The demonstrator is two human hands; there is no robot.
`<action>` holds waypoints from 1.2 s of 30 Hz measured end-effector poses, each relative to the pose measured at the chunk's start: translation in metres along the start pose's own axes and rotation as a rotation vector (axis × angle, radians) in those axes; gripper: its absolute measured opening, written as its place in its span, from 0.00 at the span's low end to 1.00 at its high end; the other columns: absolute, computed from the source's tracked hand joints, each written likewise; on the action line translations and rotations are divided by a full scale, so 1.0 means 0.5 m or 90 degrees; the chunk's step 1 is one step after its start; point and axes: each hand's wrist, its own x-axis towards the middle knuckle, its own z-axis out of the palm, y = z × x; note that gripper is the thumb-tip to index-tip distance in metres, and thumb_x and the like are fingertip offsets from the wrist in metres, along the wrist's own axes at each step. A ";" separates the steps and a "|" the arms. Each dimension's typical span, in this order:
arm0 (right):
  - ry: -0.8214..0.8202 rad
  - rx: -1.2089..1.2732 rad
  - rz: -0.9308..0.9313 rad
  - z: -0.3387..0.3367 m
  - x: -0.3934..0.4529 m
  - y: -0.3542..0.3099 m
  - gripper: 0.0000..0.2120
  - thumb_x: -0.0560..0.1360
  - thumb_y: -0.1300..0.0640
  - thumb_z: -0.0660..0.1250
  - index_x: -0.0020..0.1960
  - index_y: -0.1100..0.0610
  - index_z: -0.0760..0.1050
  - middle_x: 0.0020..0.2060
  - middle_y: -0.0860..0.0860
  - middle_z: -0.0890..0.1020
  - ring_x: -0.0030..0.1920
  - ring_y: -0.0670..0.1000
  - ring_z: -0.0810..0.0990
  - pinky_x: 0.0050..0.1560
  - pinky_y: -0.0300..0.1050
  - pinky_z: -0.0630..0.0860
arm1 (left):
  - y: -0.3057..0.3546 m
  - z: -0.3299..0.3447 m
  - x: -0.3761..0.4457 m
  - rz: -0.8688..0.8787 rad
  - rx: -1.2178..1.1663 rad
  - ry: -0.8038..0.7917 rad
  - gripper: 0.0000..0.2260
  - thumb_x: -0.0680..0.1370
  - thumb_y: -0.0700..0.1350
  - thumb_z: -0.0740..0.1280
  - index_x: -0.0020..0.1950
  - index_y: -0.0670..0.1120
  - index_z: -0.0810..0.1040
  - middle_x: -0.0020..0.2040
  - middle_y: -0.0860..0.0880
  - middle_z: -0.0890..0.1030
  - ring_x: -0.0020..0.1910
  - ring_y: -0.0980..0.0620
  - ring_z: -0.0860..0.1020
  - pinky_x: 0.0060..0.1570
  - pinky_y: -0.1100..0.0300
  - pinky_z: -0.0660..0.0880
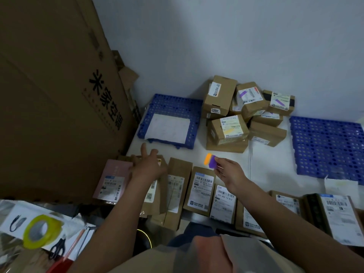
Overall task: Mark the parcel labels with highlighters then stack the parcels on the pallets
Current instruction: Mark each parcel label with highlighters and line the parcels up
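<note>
held two highlighters [210, 161], orange and purple, pinched in right hand [228, 172] fingers over the parcel row [201, 186], left hand [148, 166] flat, fingers spread, on a brown parcel [157, 194]; best pinned firmly before marking its label.

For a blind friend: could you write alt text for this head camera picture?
A person's right hand holds orange and purple highlighters over a row of labelled parcels, while the left hand rests on one. Behind lie a parcel pile and two blue pallets.
</note>
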 end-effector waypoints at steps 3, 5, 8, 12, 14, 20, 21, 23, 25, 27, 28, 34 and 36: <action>-0.066 0.003 0.039 0.002 -0.015 0.000 0.04 0.80 0.61 0.64 0.51 0.61 0.76 0.48 0.55 0.82 0.48 0.51 0.81 0.53 0.43 0.76 | 0.055 -0.024 -0.008 0.047 -0.040 0.020 0.24 0.75 0.56 0.66 0.69 0.54 0.66 0.79 0.54 0.43 0.74 0.35 0.53 0.68 0.38 0.64; -0.104 -0.034 0.063 0.002 -0.026 0.002 0.06 0.81 0.58 0.63 0.54 0.59 0.76 0.49 0.53 0.82 0.50 0.51 0.81 0.62 0.48 0.71 | 0.103 -0.043 -0.011 0.085 -0.074 0.011 0.24 0.74 0.55 0.68 0.68 0.53 0.67 0.78 0.53 0.45 0.72 0.36 0.55 0.67 0.41 0.66; -0.158 -0.024 0.076 -0.014 -0.036 -0.005 0.09 0.81 0.54 0.62 0.57 0.56 0.76 0.42 0.47 0.86 0.48 0.52 0.80 0.58 0.53 0.68 | 0.177 -0.059 -0.016 0.125 -0.158 -0.005 0.26 0.75 0.54 0.69 0.70 0.52 0.66 0.77 0.52 0.49 0.72 0.37 0.60 0.64 0.49 0.68; -0.128 0.024 0.053 -0.061 -0.039 -0.028 0.12 0.77 0.50 0.67 0.57 0.54 0.79 0.50 0.48 0.84 0.52 0.55 0.79 0.50 0.52 0.74 | 0.237 -0.052 -0.021 0.163 -0.342 -0.056 0.29 0.76 0.59 0.68 0.74 0.53 0.65 0.75 0.50 0.57 0.67 0.44 0.71 0.63 0.48 0.73; -0.096 0.089 0.043 -0.089 -0.037 -0.031 0.11 0.78 0.51 0.67 0.57 0.54 0.80 0.52 0.47 0.82 0.54 0.56 0.79 0.49 0.53 0.76 | 0.255 -0.046 -0.027 0.167 -0.466 -0.123 0.31 0.77 0.61 0.66 0.77 0.54 0.62 0.73 0.50 0.66 0.63 0.47 0.76 0.61 0.49 0.75; -0.096 0.190 -0.015 -0.143 -0.041 -0.055 0.15 0.78 0.50 0.63 0.61 0.56 0.75 0.51 0.53 0.77 0.53 0.57 0.78 0.49 0.54 0.75 | 0.259 -0.017 -0.051 0.261 -0.612 -0.428 0.33 0.74 0.50 0.74 0.74 0.63 0.62 0.64 0.51 0.80 0.62 0.49 0.79 0.63 0.49 0.75; -0.094 0.196 -0.030 -0.147 -0.044 -0.059 0.17 0.76 0.50 0.65 0.61 0.55 0.75 0.53 0.54 0.75 0.54 0.58 0.77 0.51 0.55 0.75 | 0.256 -0.009 -0.052 0.271 -0.621 -0.487 0.37 0.71 0.49 0.76 0.72 0.68 0.61 0.65 0.51 0.79 0.64 0.46 0.78 0.63 0.44 0.75; -0.085 0.211 -0.058 -0.156 -0.048 -0.067 0.23 0.71 0.49 0.68 0.63 0.58 0.75 0.58 0.56 0.74 0.60 0.59 0.76 0.59 0.60 0.73 | 0.251 0.001 -0.053 0.308 -0.626 -0.555 0.42 0.67 0.48 0.80 0.69 0.75 0.60 0.72 0.52 0.73 0.68 0.44 0.75 0.63 0.40 0.74; -0.067 0.252 -0.061 -0.168 -0.045 -0.072 0.28 0.71 0.49 0.70 0.67 0.62 0.74 0.67 0.59 0.75 0.67 0.62 0.74 0.69 0.64 0.68 | 0.249 0.006 -0.052 0.359 -0.601 -0.589 0.41 0.70 0.46 0.78 0.67 0.79 0.58 0.76 0.57 0.65 0.71 0.46 0.70 0.62 0.40 0.75; -0.069 0.280 -0.046 -0.176 -0.049 -0.076 0.26 0.75 0.51 0.66 0.70 0.61 0.73 0.69 0.61 0.74 0.67 0.64 0.74 0.65 0.66 0.71 | 0.252 0.006 -0.055 0.397 -0.597 -0.606 0.41 0.72 0.44 0.76 0.68 0.79 0.58 0.76 0.60 0.61 0.73 0.46 0.67 0.62 0.40 0.75; -0.075 0.291 -0.043 -0.178 -0.052 -0.080 0.24 0.77 0.51 0.64 0.70 0.61 0.72 0.68 0.61 0.74 0.67 0.64 0.75 0.61 0.64 0.75 | 0.255 0.007 -0.056 0.410 -0.604 -0.606 0.42 0.71 0.43 0.76 0.68 0.78 0.59 0.76 0.60 0.60 0.74 0.46 0.66 0.63 0.40 0.74; -0.100 0.322 -0.074 -0.184 -0.061 -0.090 0.26 0.77 0.50 0.63 0.71 0.60 0.71 0.68 0.61 0.75 0.67 0.63 0.75 0.62 0.62 0.73 | 0.270 0.007 -0.064 0.440 -0.615 -0.598 0.42 0.68 0.42 0.78 0.65 0.80 0.62 0.73 0.62 0.60 0.73 0.43 0.67 0.65 0.42 0.73; -0.095 0.324 -0.073 -0.185 -0.062 -0.090 0.27 0.75 0.50 0.63 0.72 0.60 0.71 0.67 0.61 0.76 0.67 0.63 0.74 0.65 0.63 0.71 | 0.271 0.005 -0.065 0.439 -0.616 -0.602 0.43 0.68 0.42 0.77 0.66 0.79 0.61 0.75 0.61 0.58 0.73 0.43 0.68 0.64 0.42 0.74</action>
